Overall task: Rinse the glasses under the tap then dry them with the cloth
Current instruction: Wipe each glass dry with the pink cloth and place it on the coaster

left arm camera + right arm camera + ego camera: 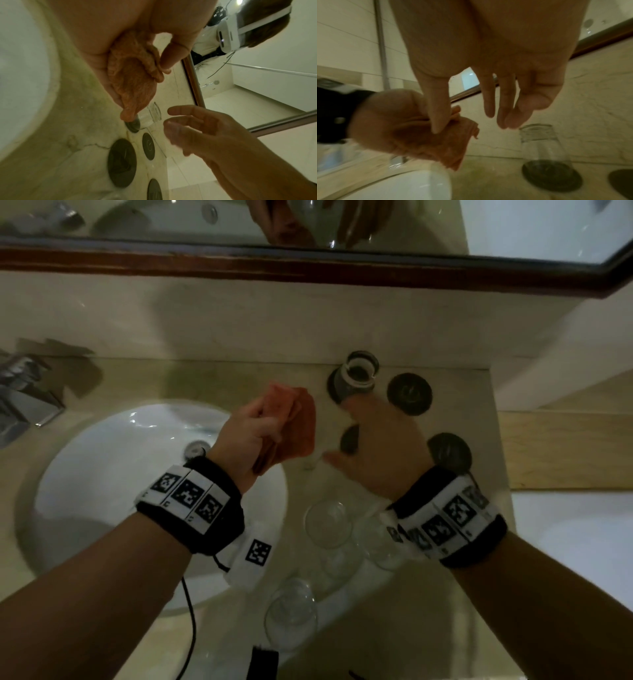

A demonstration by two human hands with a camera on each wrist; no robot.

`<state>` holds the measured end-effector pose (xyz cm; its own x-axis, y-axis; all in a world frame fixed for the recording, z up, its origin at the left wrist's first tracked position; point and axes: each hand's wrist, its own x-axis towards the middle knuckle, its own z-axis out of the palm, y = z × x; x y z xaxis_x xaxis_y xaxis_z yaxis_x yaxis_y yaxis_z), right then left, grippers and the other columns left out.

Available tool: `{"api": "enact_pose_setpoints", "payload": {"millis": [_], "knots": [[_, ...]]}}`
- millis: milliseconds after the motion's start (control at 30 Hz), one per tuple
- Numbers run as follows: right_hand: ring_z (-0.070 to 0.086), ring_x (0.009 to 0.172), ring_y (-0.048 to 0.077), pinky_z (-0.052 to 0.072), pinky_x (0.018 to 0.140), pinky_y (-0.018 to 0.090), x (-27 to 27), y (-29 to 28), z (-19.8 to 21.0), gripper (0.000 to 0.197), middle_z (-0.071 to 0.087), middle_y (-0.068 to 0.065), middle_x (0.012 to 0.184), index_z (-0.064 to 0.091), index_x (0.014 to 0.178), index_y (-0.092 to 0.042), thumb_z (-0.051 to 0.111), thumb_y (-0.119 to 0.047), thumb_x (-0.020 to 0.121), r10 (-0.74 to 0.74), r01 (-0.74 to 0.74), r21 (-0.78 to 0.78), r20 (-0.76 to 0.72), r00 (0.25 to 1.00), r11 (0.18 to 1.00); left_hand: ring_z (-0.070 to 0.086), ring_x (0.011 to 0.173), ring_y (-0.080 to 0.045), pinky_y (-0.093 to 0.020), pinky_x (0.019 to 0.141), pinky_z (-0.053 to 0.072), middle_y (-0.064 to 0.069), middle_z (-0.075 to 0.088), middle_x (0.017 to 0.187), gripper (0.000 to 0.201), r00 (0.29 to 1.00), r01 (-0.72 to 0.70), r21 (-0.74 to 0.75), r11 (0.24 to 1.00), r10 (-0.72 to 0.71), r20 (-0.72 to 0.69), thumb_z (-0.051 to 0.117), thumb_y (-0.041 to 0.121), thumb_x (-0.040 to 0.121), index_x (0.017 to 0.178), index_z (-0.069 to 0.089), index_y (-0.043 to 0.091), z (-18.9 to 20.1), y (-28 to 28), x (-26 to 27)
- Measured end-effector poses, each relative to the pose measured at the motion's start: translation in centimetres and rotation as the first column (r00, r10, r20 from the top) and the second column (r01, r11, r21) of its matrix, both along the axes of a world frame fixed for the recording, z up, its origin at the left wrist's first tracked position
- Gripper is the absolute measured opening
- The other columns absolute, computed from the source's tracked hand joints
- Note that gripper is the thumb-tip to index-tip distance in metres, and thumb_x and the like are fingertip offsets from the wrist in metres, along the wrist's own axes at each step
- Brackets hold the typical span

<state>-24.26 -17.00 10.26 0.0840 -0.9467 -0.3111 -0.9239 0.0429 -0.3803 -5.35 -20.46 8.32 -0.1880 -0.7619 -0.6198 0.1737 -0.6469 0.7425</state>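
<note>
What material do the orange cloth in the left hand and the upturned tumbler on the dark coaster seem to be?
Orange cloth: likely soft terry or microfibre; nubby, matte, bunched folds. Upturned tumbler: apparently clear glass; the dark round coaster shows through it, and its rim glints.

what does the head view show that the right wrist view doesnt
Only the head view: the glasses lying near the front of the counter, the tap, and all four dark coasters. Only the right wrist view: the right hand seen from the palm side, fingers straight, holding nothing. Both: the left hand gripping the orange cloth, and the upright glass on a coaster.
</note>
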Motion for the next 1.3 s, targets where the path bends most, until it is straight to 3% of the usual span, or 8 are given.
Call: {"api": "enact_pose_setpoints", "payload": {"millis": [233, 467, 600, 733, 900, 1033, 1200, 1300], "knots": [[0.058, 0.105, 0.03, 0.052, 0.087, 0.041, 4.5, 6.6, -1.2, 0.091, 0.053, 0.006, 0.125, 0.037, 0.141, -0.022, 0.079, -0.06, 0.07, 0.417, -0.326, 0.341, -0.24, 0.877, 0.882, 0.069, 0.106, -0.032, -0.053, 0.088, 0.058, -0.012, 0.069, 0.118, 0.062, 0.995, 0.083, -0.045, 0.996, -0.08, 0.067, 0.034, -0.021, 0.082, 0.132, 0.059, 0.005, 0.6, 3.5, 2.9], [0.051, 0.113, 0.032, 0.05, 0.091, 0.042, 7.1, 6.4, -1.7, 0.078, 0.053, 0.004, 0.123, 0.045, 0.132, -0.018, 0.083, -0.048, 0.071, 0.298, -0.163, 0.378, -0.331, 0.895, 0.911, 0.067, 0.112, -0.033, -0.047, 0.084, 0.06, -0.014, 0.067, 0.123, 0.062, 0.998, 0.06, -0.022, 0.998, -0.061, -0.035, 0.03, -0.021, 0.082, 0.132, 0.057, 0.004, 0.5, 5.0, 8.8], [0.047, 0.117, 0.029, 0.047, 0.098, 0.04, 10.3, 5.6, 1.6, 0.085, 0.052, 0.0, 0.132, 0.046, 0.138, -0.025, 0.082, -0.055, 0.067, 0.105, -0.032, 0.225, -0.323, 0.941, 0.974, 0.073, 0.102, -0.024, -0.038, 0.074, 0.062, -0.011, 0.069, 0.122, 0.065, 0.994, 0.107, -0.078, 0.991, -0.109, -0.018, 0.041, -0.026, 0.081, 0.134, 0.056, 0.009, 0.5, 5.2, 13.5], [0.058, 0.11, 0.024, 0.048, 0.091, 0.034, 16.3, 6.0, 5.5, 0.079, 0.061, 0.0, 0.125, 0.059, 0.13, -0.021, 0.088, -0.046, 0.061, -0.096, 0.095, -0.151, 0.0, 0.995, 0.984, 0.071, 0.107, -0.03, -0.051, 0.089, 0.058, -0.014, 0.071, 0.122, 0.06, 0.995, 0.081, -0.045, 0.996, -0.084, -0.046, 0.038, -0.02, 0.084, 0.133, 0.059, 0.008, 1.0, 5.0, 18.0], [0.059, 0.107, 0.027, 0.054, 0.088, 0.048, 24.1, 5.4, 5.9, 0.078, 0.063, 0.003, 0.121, 0.06, 0.129, -0.016, 0.083, -0.046, 0.061, 0.006, 0.085, -0.36, 0.245, 0.97, 0.929, 0.075, 0.083, -0.028, -0.042, 0.062, 0.06, -0.014, 0.073, 0.107, 0.039, 0.931, -0.058, 0.133, 0.989, 0.102, -0.35, 0.034, 0.003, 0.095, 0.113, 0.067, 0.011, 2.4, 4.6, 21.9], [0.058, 0.109, 0.026, 0.056, 0.085, 0.047, 27.8, 4.8, 5.2, 0.075, 0.061, 0.002, 0.123, 0.055, 0.132, -0.016, 0.08, -0.045, 0.068, 0.036, 0.098, -0.422, 0.298, 0.954, 0.901, 0.073, 0.09, -0.025, -0.039, 0.072, 0.059, -0.013, 0.073, 0.108, 0.043, 0.906, 0.017, 0.08, 0.997, 0.019, -0.423, 0.036, 0.036, 0.104, 0.113, 0.069, 0.01, 2.8, 4.5, 23.6], [0.063, 0.105, 0.019, 0.061, 0.079, 0.039, 28.4, 4.5, 4.8, 0.08, 0.06, 0.006, 0.123, 0.054, 0.134, -0.01, 0.084, -0.04, 0.067, -0.02, 0.154, -0.461, 0.282, 0.959, 0.874, 0.051, 0.063, -0.015, -0.027, 0.061, 0.044, 0.001, 0.05, 0.066, 0.045, 0.908, 0.033, 0.007, 0.999, -0.027, -0.417, 0.035, 0.039, 0.103, 0.063, 0.046, 0.021, 3.8, 4.0, 24.6], [0.065, 0.102, 0.019, 0.061, 0.075, 0.038, 29.0, 4.8, 4.8, 0.078, 0.061, 0.003, 0.121, 0.057, 0.133, -0.011, 0.077, -0.047, 0.067, 0.045, 0.096, -0.455, 0.29, 0.956, 0.885, 0.062, 0.06, -0.01, -0.026, 0.062, 0.051, 0.005, 0.064, 0.064, 0.063, 0.913, 0.036, -0.05, 0.998, -0.053, -0.405, 0.029, 0.043, 0.106, 0.06, 0.066, 0.024, 3.0, 4.3, 24.6]]}}
